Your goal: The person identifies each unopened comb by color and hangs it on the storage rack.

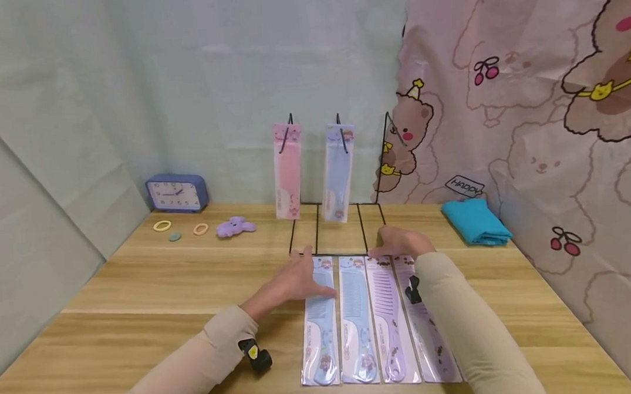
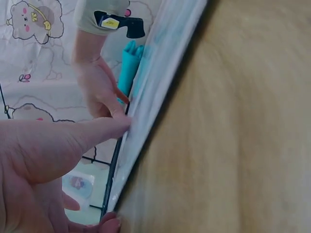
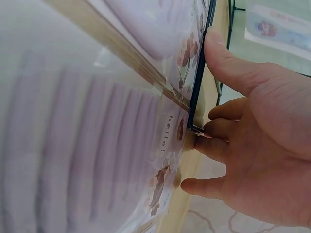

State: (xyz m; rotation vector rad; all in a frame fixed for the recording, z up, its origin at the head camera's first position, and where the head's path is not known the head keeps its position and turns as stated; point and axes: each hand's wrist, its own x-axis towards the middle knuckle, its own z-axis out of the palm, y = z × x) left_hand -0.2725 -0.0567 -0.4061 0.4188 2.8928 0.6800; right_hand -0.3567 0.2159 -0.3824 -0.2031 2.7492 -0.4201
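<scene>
Combs (image 1: pixel 355 301), packaged, four: two blue packs (image 1: pixel 359 342), then two purple packs (image 1: pixel 392 334), side by side flat on the table (image 1: pixel 166 286), at 6 o'clock of the wire rack (image 1: pixel 317 229). Grouped by colour; hole ends toward 12 o'clock, handles toward 6, apparently for even alignment along the rack's front bar (image 1: pixel 344 255). Left hand (image 1: pixel 299 277): 7 o'clock, loosely spread over the leftmost blue pack (image 1: pixel 320 338), thumb at its right edge, fingers by its top end, seemingly to square it; from these angles, any firm hold impossible to confirm. Right hand (image 1: pixel 400 240): 4 o'clock, fingers extended, nothing clasped, thumb and fingertips at the front bar near its corner, probably to steady the rack. Hung upright on hooks (image 1: pixel 285 136) by the header: one pink pack (image 1: pixel 288 174), one pale-blue pack (image 1: pixel 338 172). Third hook (image 1: pixel 397 131): bare. Alarm clock (image 1: pixel 175 192): 10 o'clock. Plush toy (image 1: pixel 234 226): 9 o'clock. Folded turquoise cloth (image 1: pixel 476 221): 3 o'clock.
</scene>
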